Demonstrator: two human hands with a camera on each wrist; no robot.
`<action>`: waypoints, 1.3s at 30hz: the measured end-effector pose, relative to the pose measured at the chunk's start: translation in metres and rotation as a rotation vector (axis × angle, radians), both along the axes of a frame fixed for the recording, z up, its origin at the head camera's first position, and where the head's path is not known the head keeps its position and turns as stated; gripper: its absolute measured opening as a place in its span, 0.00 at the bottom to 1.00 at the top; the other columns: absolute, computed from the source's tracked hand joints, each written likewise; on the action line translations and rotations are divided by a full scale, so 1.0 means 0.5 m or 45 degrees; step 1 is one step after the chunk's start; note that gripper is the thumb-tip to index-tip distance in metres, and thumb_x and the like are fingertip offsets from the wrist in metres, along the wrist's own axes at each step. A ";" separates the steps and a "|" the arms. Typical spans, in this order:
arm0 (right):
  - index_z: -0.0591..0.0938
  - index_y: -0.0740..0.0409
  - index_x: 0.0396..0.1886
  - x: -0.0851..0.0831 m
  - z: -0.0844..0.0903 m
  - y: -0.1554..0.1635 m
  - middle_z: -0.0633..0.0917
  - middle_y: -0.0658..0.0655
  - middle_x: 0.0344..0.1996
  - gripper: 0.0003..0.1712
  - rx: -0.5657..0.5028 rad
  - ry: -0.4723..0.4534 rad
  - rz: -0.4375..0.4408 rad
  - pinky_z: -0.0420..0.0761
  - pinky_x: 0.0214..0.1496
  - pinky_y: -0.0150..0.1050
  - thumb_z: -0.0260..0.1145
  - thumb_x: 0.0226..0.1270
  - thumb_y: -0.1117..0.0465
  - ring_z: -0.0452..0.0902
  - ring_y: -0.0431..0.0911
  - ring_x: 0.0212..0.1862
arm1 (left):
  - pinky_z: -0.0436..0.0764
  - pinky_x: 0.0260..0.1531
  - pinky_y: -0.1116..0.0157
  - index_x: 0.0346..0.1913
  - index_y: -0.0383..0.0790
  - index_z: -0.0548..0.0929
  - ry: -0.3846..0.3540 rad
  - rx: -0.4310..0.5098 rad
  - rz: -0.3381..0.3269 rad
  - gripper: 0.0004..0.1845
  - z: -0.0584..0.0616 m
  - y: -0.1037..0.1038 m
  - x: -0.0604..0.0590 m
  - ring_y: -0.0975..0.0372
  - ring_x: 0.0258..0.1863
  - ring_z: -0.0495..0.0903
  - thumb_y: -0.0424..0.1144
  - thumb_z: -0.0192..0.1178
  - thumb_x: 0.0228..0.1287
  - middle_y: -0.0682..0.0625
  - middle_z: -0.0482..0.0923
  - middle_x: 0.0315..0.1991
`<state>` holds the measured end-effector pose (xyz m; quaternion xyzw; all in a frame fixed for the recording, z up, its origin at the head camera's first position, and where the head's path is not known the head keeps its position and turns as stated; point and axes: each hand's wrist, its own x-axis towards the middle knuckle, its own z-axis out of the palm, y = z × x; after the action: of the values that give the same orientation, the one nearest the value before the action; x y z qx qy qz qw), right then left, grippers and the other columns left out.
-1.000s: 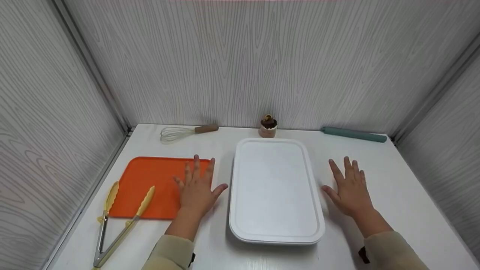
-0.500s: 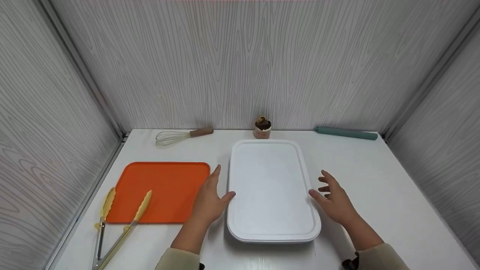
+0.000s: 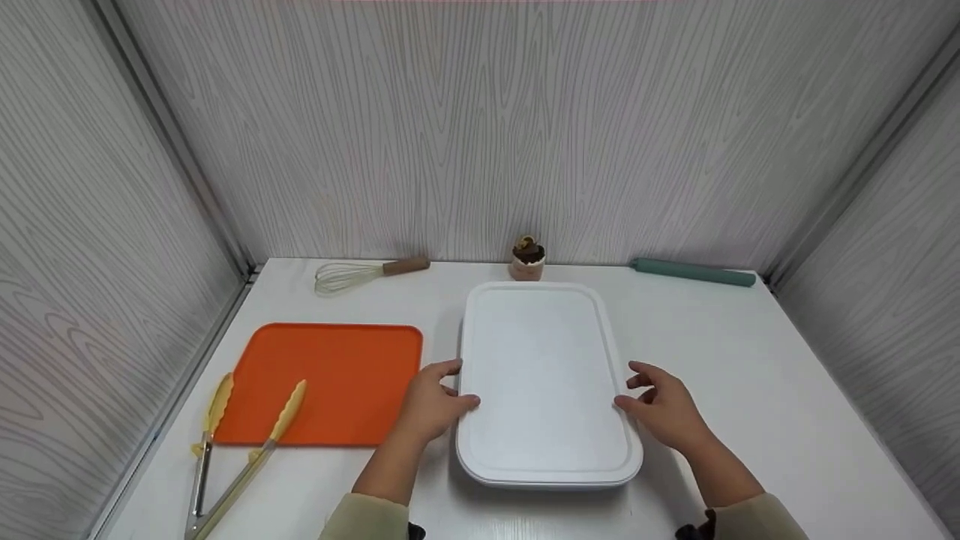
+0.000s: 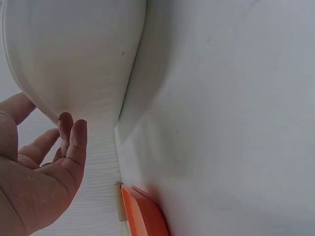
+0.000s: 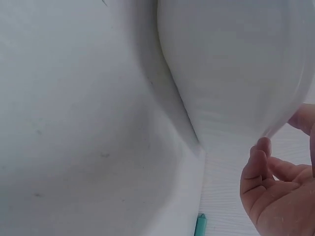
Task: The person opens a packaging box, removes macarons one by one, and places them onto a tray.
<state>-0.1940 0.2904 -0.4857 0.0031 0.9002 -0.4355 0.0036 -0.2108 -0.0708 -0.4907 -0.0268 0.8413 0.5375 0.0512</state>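
A white rectangular box (image 4: 83, 59) with rounded corners stands in the middle of the table, its white lid (image 3: 544, 375) lying flat on top. At the lid's left edge, my left hand (image 3: 433, 405) lays its thumb on the top and curls its fingers beneath the rim. My right hand (image 3: 669, 412) pinches the opposite edge likewise, thumb above and fingers under. Both wrist views show fingertips right at the rim, below which the box's smooth wall runs down to the table. The inside of the box is hidden by the lid.
An orange cutting board (image 3: 330, 375) lies at left, with yellow-tipped tongs (image 3: 244, 480) spread partly over it. Along the back wall are a whisk (image 3: 367, 273), a small chocolate-topped cupcake (image 3: 527, 260) and a green rolling pin (image 3: 694, 272). Panels enclose the table on three sides.
Both hands, earlier spread flat on either side of the box, have moved inward. Their fingers have curled and taken hold of the lid's edges. The box stays in place.
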 end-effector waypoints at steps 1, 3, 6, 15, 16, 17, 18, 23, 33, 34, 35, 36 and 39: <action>0.72 0.71 0.74 0.000 0.000 -0.001 0.83 0.64 0.53 0.40 -0.008 -0.006 0.004 0.80 0.39 0.35 0.76 0.67 0.62 0.78 0.49 0.43 | 0.87 0.45 0.59 0.73 0.35 0.77 -0.007 0.004 0.005 0.37 -0.001 0.000 0.000 0.55 0.46 0.83 0.34 0.77 0.60 0.42 0.79 0.66; 0.73 0.72 0.73 -0.002 0.000 -0.002 0.83 0.64 0.53 0.39 -0.027 -0.026 0.011 0.81 0.38 0.35 0.76 0.67 0.63 0.79 0.50 0.42 | 0.87 0.45 0.59 0.73 0.34 0.77 -0.013 0.014 0.010 0.37 -0.002 -0.001 -0.002 0.55 0.46 0.83 0.33 0.78 0.60 0.42 0.80 0.65; 0.73 0.73 0.72 -0.005 0.002 -0.002 0.83 0.65 0.53 0.38 -0.053 -0.058 0.026 0.82 0.37 0.37 0.76 0.67 0.63 0.80 0.50 0.42 | 0.87 0.46 0.59 0.72 0.33 0.77 -0.012 0.033 0.013 0.37 -0.004 -0.002 -0.004 0.55 0.46 0.83 0.33 0.78 0.59 0.41 0.81 0.63; 0.73 0.76 0.72 -0.011 0.010 0.003 0.82 0.65 0.51 0.39 -0.080 -0.122 0.064 0.85 0.40 0.39 0.76 0.65 0.65 0.82 0.50 0.43 | 0.87 0.48 0.58 0.71 0.30 0.77 -0.032 0.089 0.008 0.38 -0.003 -0.001 -0.007 0.54 0.47 0.83 0.29 0.78 0.56 0.39 0.82 0.60; 0.72 0.76 0.72 -0.012 0.012 0.003 0.82 0.65 0.51 0.39 -0.086 -0.126 0.070 0.85 0.40 0.39 0.76 0.65 0.65 0.82 0.50 0.43 | 0.87 0.48 0.58 0.71 0.31 0.78 -0.039 0.088 0.019 0.37 -0.003 -0.001 -0.006 0.54 0.47 0.83 0.30 0.78 0.56 0.40 0.81 0.61; 0.72 0.76 0.72 -0.013 0.013 0.002 0.82 0.65 0.51 0.39 -0.088 -0.129 0.074 0.86 0.41 0.39 0.76 0.65 0.66 0.82 0.50 0.44 | 0.87 0.47 0.58 0.71 0.31 0.78 -0.037 0.086 0.022 0.37 -0.002 -0.001 -0.006 0.54 0.47 0.83 0.29 0.78 0.56 0.40 0.81 0.61; 0.72 0.76 0.71 -0.014 0.014 0.002 0.82 0.65 0.50 0.39 -0.090 -0.131 0.075 0.86 0.41 0.39 0.76 0.65 0.66 0.82 0.50 0.44 | 0.87 0.47 0.58 0.70 0.31 0.79 -0.035 0.087 0.026 0.37 -0.001 -0.001 -0.007 0.54 0.47 0.83 0.29 0.78 0.55 0.40 0.81 0.61; 0.73 0.75 0.71 -0.017 0.016 0.001 0.82 0.65 0.50 0.39 -0.085 -0.142 0.067 0.86 0.41 0.39 0.76 0.64 0.66 0.82 0.50 0.44 | 0.87 0.47 0.58 0.71 0.32 0.78 -0.042 0.099 0.032 0.37 0.002 0.002 -0.009 0.54 0.47 0.83 0.29 0.77 0.56 0.40 0.81 0.60; 0.75 0.75 0.70 -0.016 0.025 -0.009 0.84 0.65 0.49 0.36 -0.020 -0.123 0.064 0.86 0.41 0.42 0.76 0.64 0.67 0.83 0.53 0.46 | 0.87 0.50 0.57 0.72 0.32 0.77 -0.084 0.086 0.064 0.36 0.009 0.009 -0.008 0.53 0.48 0.82 0.29 0.75 0.59 0.41 0.80 0.60; 0.75 0.75 0.69 -0.017 0.027 -0.011 0.83 0.65 0.49 0.36 -0.020 -0.123 0.068 0.86 0.41 0.42 0.76 0.64 0.67 0.83 0.53 0.46 | 0.87 0.50 0.58 0.72 0.33 0.77 -0.087 0.080 0.066 0.36 0.012 0.010 -0.008 0.53 0.48 0.82 0.29 0.75 0.59 0.41 0.80 0.60; 0.76 0.75 0.69 -0.017 0.029 -0.012 0.83 0.65 0.48 0.35 -0.020 -0.123 0.069 0.86 0.40 0.42 0.75 0.64 0.67 0.83 0.53 0.46 | 0.87 0.50 0.58 0.72 0.33 0.77 -0.089 0.073 0.067 0.36 0.014 0.012 -0.008 0.53 0.48 0.82 0.29 0.75 0.60 0.41 0.80 0.60; 0.76 0.75 0.69 -0.018 0.030 -0.012 0.83 0.65 0.48 0.35 -0.021 -0.121 0.069 0.86 0.40 0.42 0.75 0.64 0.68 0.83 0.53 0.46 | 0.87 0.50 0.58 0.72 0.33 0.77 -0.092 0.070 0.066 0.36 0.016 0.013 -0.009 0.53 0.48 0.82 0.29 0.75 0.60 0.41 0.80 0.60; 0.76 0.76 0.68 -0.018 0.033 -0.014 0.83 0.64 0.47 0.34 -0.017 -0.123 0.068 0.86 0.38 0.42 0.75 0.64 0.68 0.84 0.52 0.45 | 0.87 0.50 0.58 0.73 0.32 0.76 -0.095 0.057 0.060 0.36 0.021 0.017 -0.010 0.53 0.48 0.81 0.29 0.74 0.60 0.41 0.80 0.61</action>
<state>-0.2029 0.2835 -0.4691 0.0002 0.8957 -0.4407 0.0586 -0.2156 -0.0625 -0.4802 -0.0653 0.8257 0.5558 0.0704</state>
